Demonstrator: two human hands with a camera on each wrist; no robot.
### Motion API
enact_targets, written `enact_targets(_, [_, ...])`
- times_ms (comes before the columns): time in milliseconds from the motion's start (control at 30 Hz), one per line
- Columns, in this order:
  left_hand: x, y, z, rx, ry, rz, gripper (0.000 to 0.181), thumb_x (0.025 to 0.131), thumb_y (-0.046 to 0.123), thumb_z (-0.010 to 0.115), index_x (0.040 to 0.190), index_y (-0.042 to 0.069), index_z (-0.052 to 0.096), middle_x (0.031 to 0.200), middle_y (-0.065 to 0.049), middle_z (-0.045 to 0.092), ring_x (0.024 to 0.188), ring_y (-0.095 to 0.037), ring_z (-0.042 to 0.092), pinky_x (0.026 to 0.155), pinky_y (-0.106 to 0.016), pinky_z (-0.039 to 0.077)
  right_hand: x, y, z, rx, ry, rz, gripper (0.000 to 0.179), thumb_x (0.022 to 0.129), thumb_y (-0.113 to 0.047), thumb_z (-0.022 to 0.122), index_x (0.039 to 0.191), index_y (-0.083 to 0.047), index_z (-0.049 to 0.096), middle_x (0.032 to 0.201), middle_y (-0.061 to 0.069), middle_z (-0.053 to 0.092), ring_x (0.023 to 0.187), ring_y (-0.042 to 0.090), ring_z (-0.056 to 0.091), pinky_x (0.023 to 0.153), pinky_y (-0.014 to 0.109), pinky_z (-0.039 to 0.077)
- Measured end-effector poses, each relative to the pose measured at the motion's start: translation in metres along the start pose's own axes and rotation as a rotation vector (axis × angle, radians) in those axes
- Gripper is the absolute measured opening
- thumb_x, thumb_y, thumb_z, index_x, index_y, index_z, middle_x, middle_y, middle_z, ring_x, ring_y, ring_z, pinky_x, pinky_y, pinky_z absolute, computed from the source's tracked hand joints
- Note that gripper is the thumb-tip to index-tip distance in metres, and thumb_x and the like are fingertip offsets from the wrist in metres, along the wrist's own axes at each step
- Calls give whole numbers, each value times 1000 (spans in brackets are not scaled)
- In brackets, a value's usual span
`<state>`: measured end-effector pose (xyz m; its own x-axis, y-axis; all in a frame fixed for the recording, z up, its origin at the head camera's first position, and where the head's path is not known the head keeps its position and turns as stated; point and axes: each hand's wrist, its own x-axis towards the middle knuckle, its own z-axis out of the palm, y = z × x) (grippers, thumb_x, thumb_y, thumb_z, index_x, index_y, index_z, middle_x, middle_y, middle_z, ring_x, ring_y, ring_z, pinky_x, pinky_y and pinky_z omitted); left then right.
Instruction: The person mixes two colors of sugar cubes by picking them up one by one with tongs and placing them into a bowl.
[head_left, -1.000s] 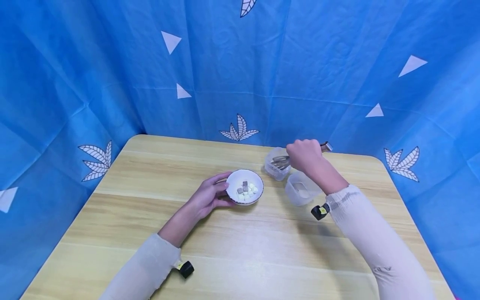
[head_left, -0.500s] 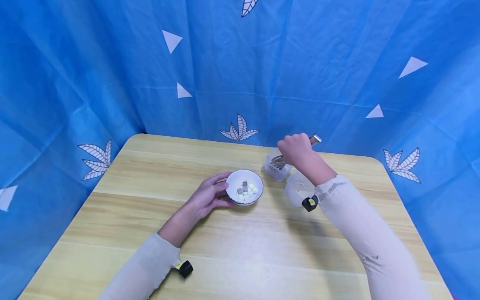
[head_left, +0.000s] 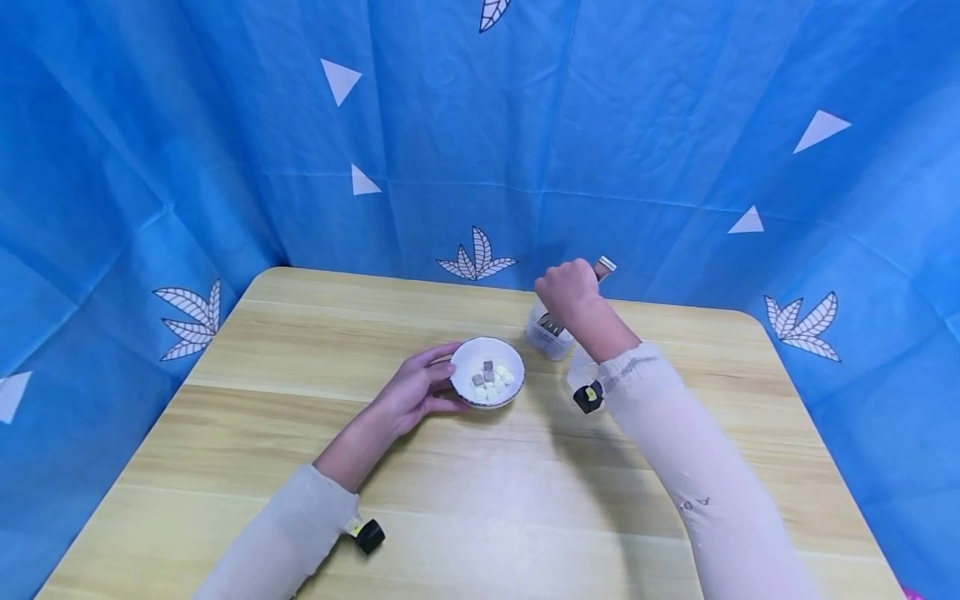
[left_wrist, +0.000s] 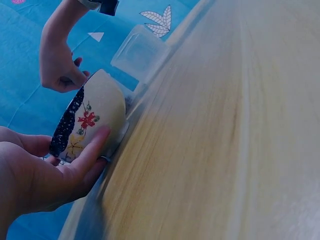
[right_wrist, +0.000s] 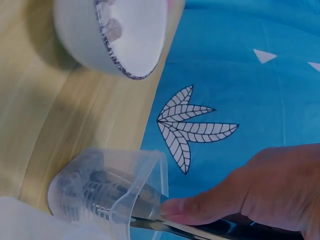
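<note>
The right hand (head_left: 572,287) is curled tightly round the tongs (head_left: 551,323), thumb along one arm; their slotted end is inside the clear back box (head_left: 542,337), right of and slightly beyond the bowl (head_left: 468,354). Whether the tongs grip anything in there I cannot tell. The left hand (head_left: 408,392) holds the bowl's left side, partly curled, with thumb at the rim and fingers against the outer wall.

The likeliest trouble is the back box tipping or sliding if the tongs lever against its wall, since no hand steadies it. A loose squeeze could drop a piece short of the bowl; a tilt of the left hand could roll out the brown and white cubes (head_left: 488,367) inside.

Directly right of the bowl, the front box (head_left: 576,362) sits partly hidden under the right wrist. The wrist camera (head_left: 587,397) hangs close over it and might knock it.
</note>
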<state>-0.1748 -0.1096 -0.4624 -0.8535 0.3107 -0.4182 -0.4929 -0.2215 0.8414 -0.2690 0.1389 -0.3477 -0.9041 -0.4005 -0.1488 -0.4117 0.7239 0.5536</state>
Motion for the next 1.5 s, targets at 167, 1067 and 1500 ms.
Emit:
enact_targets(167, [1,2,0,8,-5,4,51,107,10,49,157,20,45,158,-18,42,125,-36,59,97,-59,62,-1,3,2,22,-11,9,18,98,-13,66,81,-16,73,63,-1,50,59,16,44,48,29,39])
enact_targets(1067, [2,2,2,13,14,-12,50,107,9,50,155,21,48,155,-16,46,125,-36,60,95,-57,63,-69,11,56,31,465,51,35,94,3,56,70,-11,34,55,-6,10,51,10,13,43,25,14])
enact_targets(1500, [-2,2,1,17,-7,4,50,107,9,48,156,19,46,155,-19,46,121,-33,63,96,-57,63,-83,15,75,140,631,114,40,97,-25,73,75,-8,44,50,-1,30,46,12,18,37,26,15])
